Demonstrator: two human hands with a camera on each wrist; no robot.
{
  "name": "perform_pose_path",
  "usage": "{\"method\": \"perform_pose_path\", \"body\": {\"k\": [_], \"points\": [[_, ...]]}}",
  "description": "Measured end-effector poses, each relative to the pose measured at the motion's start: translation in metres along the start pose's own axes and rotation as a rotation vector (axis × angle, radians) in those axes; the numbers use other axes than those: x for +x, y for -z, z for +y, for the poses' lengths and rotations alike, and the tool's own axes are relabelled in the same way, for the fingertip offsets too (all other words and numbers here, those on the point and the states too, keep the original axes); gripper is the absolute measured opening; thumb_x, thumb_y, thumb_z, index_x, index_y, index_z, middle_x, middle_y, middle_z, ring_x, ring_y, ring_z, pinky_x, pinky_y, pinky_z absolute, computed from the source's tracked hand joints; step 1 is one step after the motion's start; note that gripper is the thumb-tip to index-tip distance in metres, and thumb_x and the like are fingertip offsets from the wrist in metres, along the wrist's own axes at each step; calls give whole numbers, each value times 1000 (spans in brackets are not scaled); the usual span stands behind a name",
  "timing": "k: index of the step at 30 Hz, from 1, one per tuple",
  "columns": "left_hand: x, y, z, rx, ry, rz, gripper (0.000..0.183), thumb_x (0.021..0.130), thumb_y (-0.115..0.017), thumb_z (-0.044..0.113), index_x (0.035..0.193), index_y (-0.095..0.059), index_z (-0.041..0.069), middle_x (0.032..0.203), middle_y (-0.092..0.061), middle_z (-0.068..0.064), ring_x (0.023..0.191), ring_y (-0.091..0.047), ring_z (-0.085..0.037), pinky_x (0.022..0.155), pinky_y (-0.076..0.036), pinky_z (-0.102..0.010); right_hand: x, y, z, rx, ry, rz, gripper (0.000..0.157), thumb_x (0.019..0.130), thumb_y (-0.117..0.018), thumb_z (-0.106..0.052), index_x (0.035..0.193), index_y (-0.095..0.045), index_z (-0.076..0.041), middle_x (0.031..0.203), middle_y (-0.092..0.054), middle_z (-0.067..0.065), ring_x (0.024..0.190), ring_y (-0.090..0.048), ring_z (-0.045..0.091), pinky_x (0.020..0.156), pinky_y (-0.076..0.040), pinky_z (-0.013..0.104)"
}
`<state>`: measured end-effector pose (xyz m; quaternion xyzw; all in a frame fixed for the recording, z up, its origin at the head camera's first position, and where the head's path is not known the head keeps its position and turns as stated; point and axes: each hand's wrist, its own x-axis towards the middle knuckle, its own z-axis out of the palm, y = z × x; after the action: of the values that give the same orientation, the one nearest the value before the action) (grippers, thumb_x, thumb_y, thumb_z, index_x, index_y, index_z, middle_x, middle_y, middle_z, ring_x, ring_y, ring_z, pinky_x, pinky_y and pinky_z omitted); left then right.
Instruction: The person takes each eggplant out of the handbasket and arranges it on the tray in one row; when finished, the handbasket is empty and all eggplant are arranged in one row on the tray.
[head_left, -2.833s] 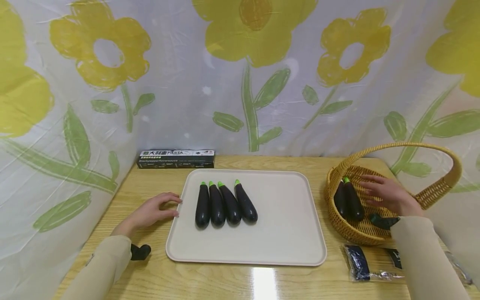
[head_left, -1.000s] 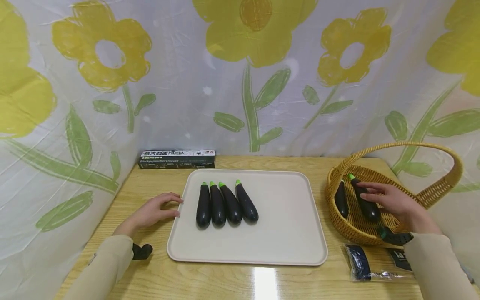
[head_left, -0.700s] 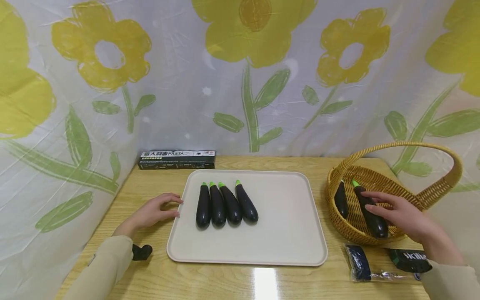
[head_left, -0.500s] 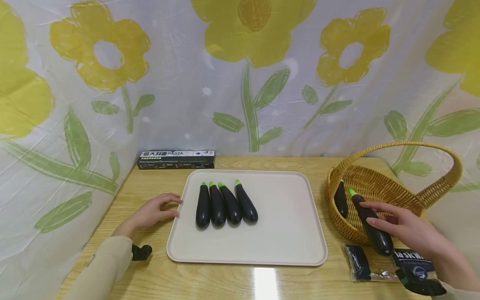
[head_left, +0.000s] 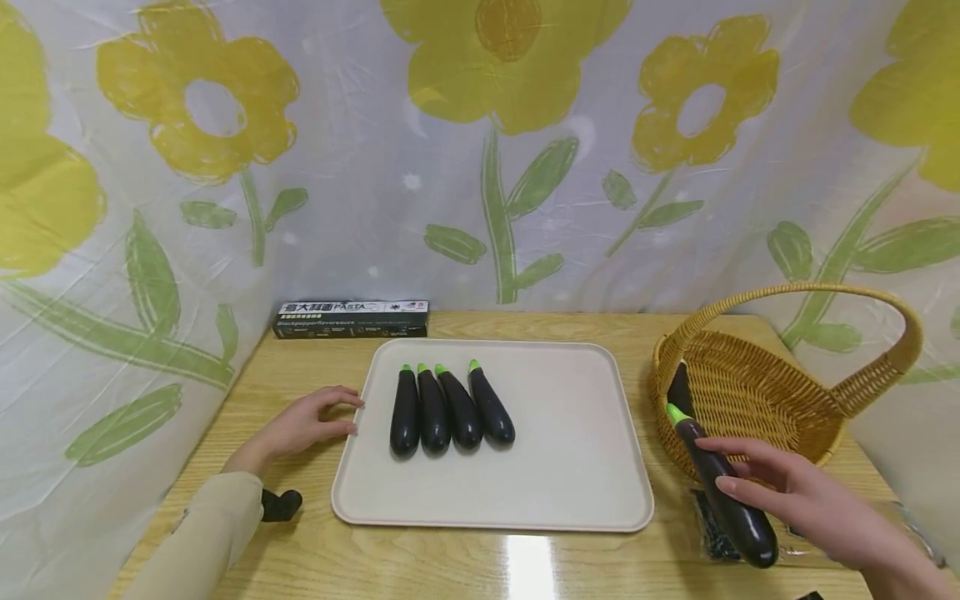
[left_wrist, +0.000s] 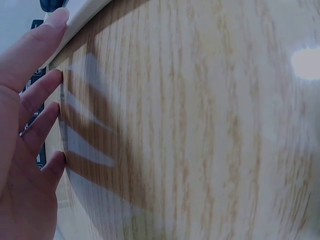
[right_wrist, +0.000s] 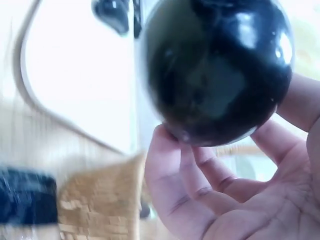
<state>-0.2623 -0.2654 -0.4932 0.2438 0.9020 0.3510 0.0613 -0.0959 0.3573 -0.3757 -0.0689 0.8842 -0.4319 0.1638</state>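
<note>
My right hand grips a dark eggplant with a green stem end, thumb on one side and fingers on the other. It is held in front of the wicker basket, tilted, its stem end pointing up and left. In the right wrist view the eggplant's glossy round end fills the top. Another eggplant lies at the basket's left side, partly hidden by the held one. Several eggplants lie side by side on the white tray. My left hand rests with relaxed fingers at the tray's left edge.
A black pasta box lies at the table's back left. A clear and dark-blue plastic package lies in front of the basket, partly covered by the right hand and eggplant. The basket's tall handle arches above it. A flowered curtain hangs behind.
My right hand reached into the basket, took hold of an eggplant, and has brought it out toward the front over the package. The left hand and the tray's eggplants have stayed put.
</note>
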Motion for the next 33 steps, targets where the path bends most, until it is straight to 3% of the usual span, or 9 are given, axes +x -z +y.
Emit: {"method": "perform_pose_path", "body": {"k": [3, 9, 15, 18, 26, 33], "points": [[0, -1, 0, -2, -3, 4, 37, 89, -74, 25, 121, -66, 9, 136, -54, -21, 129, -44, -43, 109, -31, -61, 3, -8, -7, 35, 9, -14, 44, 101, -55, -29, 144, -48, -23, 147, -41, 13, 123, -52, 19, 82, -51, 22], [-2, 0, 2, -8, 8, 6, 36, 89, -74, 25, 121, -66, 10, 136, -54, -21, 131, -42, -44, 109, -29, -61, 18, -26, -19, 70, 56, -21, 43, 100, -58, -30, 142, -51, -22, 148, -43, 13, 130, -45, 41, 85, -51, 21], [-1, 0, 2, -22, 7, 1, 37, 89, -74, 23, 122, -66, 8, 136, -54, -21, 130, -43, -44, 109, -29, -61, 45, -48, -27, 229, 93, -66, 48, 100, -58, -27, 145, -46, -16, 145, -44, 19, 118, -57, 23, 87, -53, 28], [-1, 0, 2, -27, 5, -4, 37, 89, -74, 22, 122, -65, 8, 135, -54, -21, 130, -43, -44, 109, -30, -61, 61, -61, -31, 269, 113, -90, 49, 100, -58, -28, 146, -46, -16, 146, -43, 20, 119, -57, 24, 90, -52, 30], [0, 0, 4, -33, 18, -8, 38, 89, -74, 25, 122, -66, 9, 136, -53, -20, 131, -42, -43, 110, -29, -61, 105, -85, -42, 223, 131, -109, 50, 98, -61, -33, 145, -48, -20, 151, -40, 13, 130, -48, 33, 103, -43, 48], [-1, 2, 6, -8, 9, -7, 36, 89, -74, 23, 121, -66, 9, 135, -55, -20, 129, -44, -43, 108, -31, -61, 148, -97, -49, 109, 148, -89, 46, 97, -63, -26, 141, -54, -16, 146, -45, 15, 120, -56, 29, 95, -48, 43]]}}
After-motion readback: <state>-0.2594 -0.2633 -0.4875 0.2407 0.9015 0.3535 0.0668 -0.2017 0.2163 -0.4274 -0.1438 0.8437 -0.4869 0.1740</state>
